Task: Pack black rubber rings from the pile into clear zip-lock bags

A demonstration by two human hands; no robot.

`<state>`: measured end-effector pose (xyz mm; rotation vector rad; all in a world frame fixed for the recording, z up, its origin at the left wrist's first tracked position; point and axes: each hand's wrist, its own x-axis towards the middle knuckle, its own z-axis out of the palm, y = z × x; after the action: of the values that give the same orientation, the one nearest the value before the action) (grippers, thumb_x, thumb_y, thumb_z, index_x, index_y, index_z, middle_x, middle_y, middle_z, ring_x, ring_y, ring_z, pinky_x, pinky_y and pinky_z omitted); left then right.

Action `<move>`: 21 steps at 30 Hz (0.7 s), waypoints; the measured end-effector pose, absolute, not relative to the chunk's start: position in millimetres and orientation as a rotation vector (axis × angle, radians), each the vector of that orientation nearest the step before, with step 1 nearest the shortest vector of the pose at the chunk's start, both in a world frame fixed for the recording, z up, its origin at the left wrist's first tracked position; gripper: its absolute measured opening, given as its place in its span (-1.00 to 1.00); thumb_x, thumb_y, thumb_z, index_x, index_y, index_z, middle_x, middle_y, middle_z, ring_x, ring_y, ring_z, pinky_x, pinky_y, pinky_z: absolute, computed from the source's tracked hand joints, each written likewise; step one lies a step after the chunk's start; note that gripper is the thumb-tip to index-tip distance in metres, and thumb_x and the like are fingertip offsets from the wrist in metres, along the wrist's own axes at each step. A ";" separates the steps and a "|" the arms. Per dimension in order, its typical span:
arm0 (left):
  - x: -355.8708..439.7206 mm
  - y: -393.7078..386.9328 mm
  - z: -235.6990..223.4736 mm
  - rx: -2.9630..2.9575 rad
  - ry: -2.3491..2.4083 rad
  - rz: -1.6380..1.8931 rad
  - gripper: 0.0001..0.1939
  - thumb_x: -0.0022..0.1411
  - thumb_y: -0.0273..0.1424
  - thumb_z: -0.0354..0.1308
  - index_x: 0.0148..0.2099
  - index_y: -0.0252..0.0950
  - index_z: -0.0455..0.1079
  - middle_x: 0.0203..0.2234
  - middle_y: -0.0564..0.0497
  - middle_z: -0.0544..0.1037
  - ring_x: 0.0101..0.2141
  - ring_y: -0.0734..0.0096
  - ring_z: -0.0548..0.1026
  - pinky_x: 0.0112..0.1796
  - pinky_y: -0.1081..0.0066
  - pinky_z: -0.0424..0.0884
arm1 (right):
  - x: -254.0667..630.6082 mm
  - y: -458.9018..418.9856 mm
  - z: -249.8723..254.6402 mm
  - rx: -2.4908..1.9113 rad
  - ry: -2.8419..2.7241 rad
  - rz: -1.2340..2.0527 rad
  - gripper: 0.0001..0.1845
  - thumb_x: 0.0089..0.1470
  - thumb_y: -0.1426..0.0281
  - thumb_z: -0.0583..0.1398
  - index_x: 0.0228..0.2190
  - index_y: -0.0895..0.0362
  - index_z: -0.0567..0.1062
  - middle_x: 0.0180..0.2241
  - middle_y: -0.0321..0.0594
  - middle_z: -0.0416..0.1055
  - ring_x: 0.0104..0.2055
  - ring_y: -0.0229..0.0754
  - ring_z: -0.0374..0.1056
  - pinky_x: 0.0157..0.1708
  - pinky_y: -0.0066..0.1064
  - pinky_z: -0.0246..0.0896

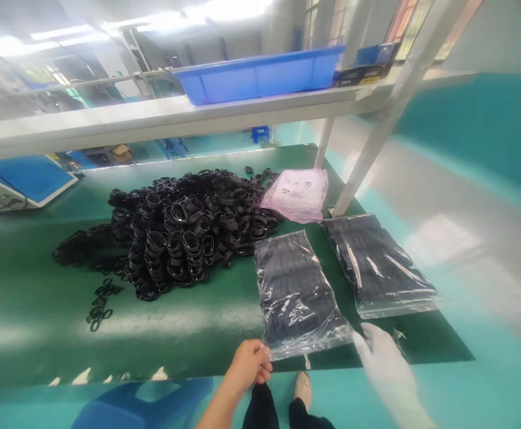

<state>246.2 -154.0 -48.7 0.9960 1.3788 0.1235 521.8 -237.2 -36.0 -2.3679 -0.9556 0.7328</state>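
Head view: our left hand [250,361] pinches the near-left corner of the clear bag [294,286] on the tabletop [175,333]; we cannot tell whether our gloved right hand [386,357] grips the near-right. We seem to be handling its edge, which calls for steady corners.

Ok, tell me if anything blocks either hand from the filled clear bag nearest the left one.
Nothing visible does. The left hand holds the near left corner of the filled clear plastic bag, and the gloved right hand is at its near right corner. The second filled bag lies to the right, not between.
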 end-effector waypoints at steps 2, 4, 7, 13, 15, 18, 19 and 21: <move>244.1 -153.5 -49.7 0.985 1.396 0.108 -0.66 -0.06 -0.11 0.09 -0.50 -0.32 0.21 -0.66 0.03 0.44 -0.68 0.48 0.41 -0.68 0.53 0.20 | 529.3 -231.7 -43.3 -2.240 -0.721 1.097 -0.63 -0.08 0.13 0.08 -0.27 0.11 0.33 -0.38 -0.16 0.39 -0.44 -0.18 0.33 -0.43 -0.33 0.21; 243.5 -152.8 -49.3 0.991 1.405 0.104 -0.64 -0.09 -0.09 0.10 -0.51 -0.32 0.21 -0.66 0.03 0.44 -0.68 0.48 0.41 -0.67 0.53 0.19 | 525.7 -225.1 -49.9 -1.982 -0.476 1.379 -0.74 -0.11 0.20 0.12 -0.39 0.10 0.30 -0.60 -0.33 0.30 -0.67 -0.34 0.19 -0.68 -0.49 0.03; 243.4 -151.9 -47.6 0.996 1.423 0.131 -0.62 -0.12 -0.07 0.11 -0.52 -0.32 0.19 -0.65 0.04 0.45 -0.67 0.51 0.41 -0.66 0.55 0.17 | 517.2 -217.2 -53.6 -1.717 -0.230 1.532 -0.78 -0.20 0.30 0.18 -0.54 0.11 0.21 -0.75 -0.50 0.08 -0.79 -0.47 -0.02 -0.77 -0.60 -0.24; 240.9 -152.4 -46.5 0.939 1.459 0.174 -0.59 -0.17 -0.06 0.14 -0.50 -0.31 0.18 -0.62 0.03 0.48 -0.64 0.50 0.43 -0.63 0.55 0.18 | 523.4 -216.0 -47.1 -1.604 -0.157 1.545 -0.73 -0.24 0.31 0.23 -0.57 0.12 0.21 -0.71 -0.39 0.22 -0.73 -0.39 0.17 -0.74 -0.56 0.03; 240.8 -154.1 -47.9 0.940 1.457 0.199 -0.60 -0.18 -0.07 0.15 -0.50 -0.31 0.19 -0.63 0.03 0.48 -0.64 0.49 0.44 -0.61 0.54 0.20 | 525.9 -217.9 -47.0 -1.601 -0.138 1.523 -0.73 -0.24 0.31 0.24 -0.56 0.12 0.23 -0.70 -0.35 0.26 -0.68 -0.32 0.26 -0.69 -0.51 0.14; 241.5 -157.4 -50.9 0.979 1.452 0.254 -0.61 -0.18 -0.08 0.15 -0.53 -0.31 0.19 -0.67 0.05 0.46 -0.67 0.50 0.42 -0.61 0.53 0.19 | 527.4 -221.7 -49.0 -1.597 -0.108 1.495 -0.72 -0.25 0.30 0.25 -0.54 0.13 0.25 -0.69 -0.31 0.29 -0.62 -0.24 0.34 -0.61 -0.43 0.25; 241.7 -158.3 -51.7 0.991 1.458 0.262 -0.61 -0.19 -0.08 0.16 -0.54 -0.31 0.18 -0.69 0.06 0.45 -0.69 0.51 0.41 -0.62 0.53 0.18 | 527.6 -223.2 -49.6 -1.587 -0.091 1.489 -0.72 -0.26 0.29 0.25 -0.52 0.13 0.26 -0.67 -0.29 0.32 -0.58 -0.21 0.37 -0.56 -0.40 0.28; 241.5 -159.6 -52.6 1.009 1.459 0.272 -0.60 -0.21 -0.08 0.17 -0.56 -0.30 0.17 -0.70 0.06 0.45 -0.70 0.51 0.39 -0.63 0.53 0.16 | 528.0 -226.3 -50.5 -1.553 -0.037 1.492 -0.69 -0.27 0.28 0.27 -0.48 0.15 0.29 -0.60 -0.21 0.39 -0.50 -0.14 0.41 -0.47 -0.32 0.33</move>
<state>241.5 -159.6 -52.6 1.0092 1.4585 0.2723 528.0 -226.3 -50.5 -1.5535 -0.0371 1.4920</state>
